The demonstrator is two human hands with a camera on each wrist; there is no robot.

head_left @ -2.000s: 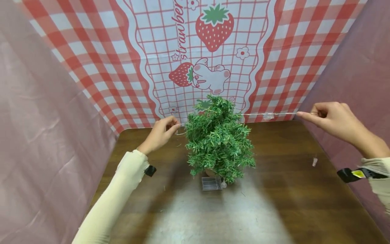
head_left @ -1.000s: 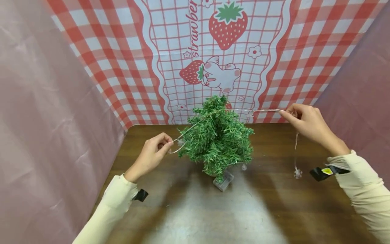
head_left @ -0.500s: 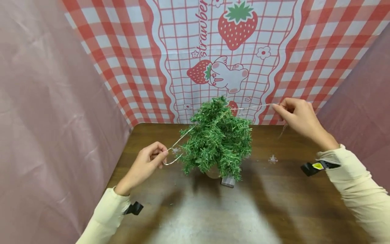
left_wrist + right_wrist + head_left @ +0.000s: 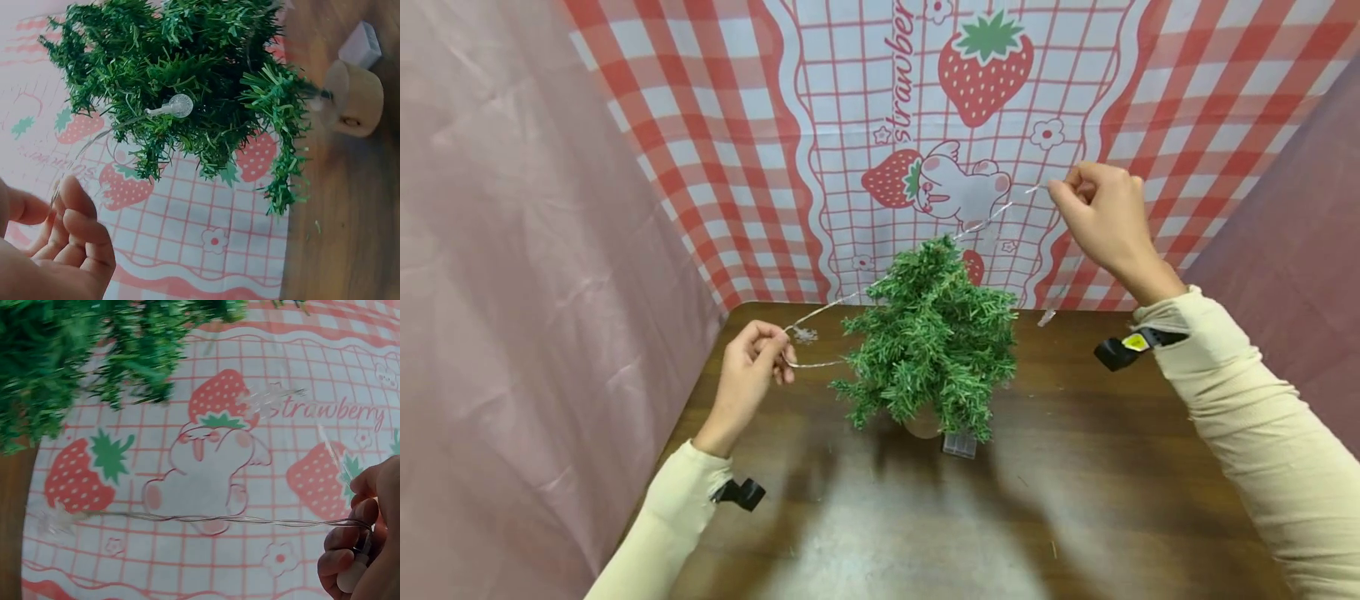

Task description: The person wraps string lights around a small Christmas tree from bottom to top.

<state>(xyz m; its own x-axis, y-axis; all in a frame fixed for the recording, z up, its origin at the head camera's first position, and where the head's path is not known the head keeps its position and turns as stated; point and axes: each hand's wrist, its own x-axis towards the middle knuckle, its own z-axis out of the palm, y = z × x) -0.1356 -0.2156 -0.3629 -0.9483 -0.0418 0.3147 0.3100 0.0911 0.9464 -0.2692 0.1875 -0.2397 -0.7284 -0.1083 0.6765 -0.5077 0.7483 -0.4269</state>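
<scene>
A small artificial Christmas tree (image 4: 928, 342) with a round wooden base (image 4: 356, 100) stands mid-table. My left hand (image 4: 747, 377), left of it, pinches the clear wire of a string of fairy lights (image 4: 831, 307). One stretch runs from there to the treetop, another into the branches lower down. A snowflake light (image 4: 805, 334) hangs close to these fingers; a round bulb (image 4: 181, 105) shows against the branches in the left wrist view. Up at the right, my right hand (image 4: 1105, 221) pinches the wire. A whitish bulb (image 4: 352, 577) sits within its curled fingers, and a loose end dangles below.
A clear box (image 4: 959, 445) lies beside the tree's base. Behind the brown wooden table (image 4: 880, 517) rises a red-and-white strawberry cloth (image 4: 715, 158). Pink drapes (image 4: 527, 292) flank both sides. Small green bits lie scattered on the tabletop.
My right hand has moved left and then up, lifting its stretch of wire to the treetop's height. My left hand went down and left, then rose slightly. Both keep hold of the wire.
</scene>
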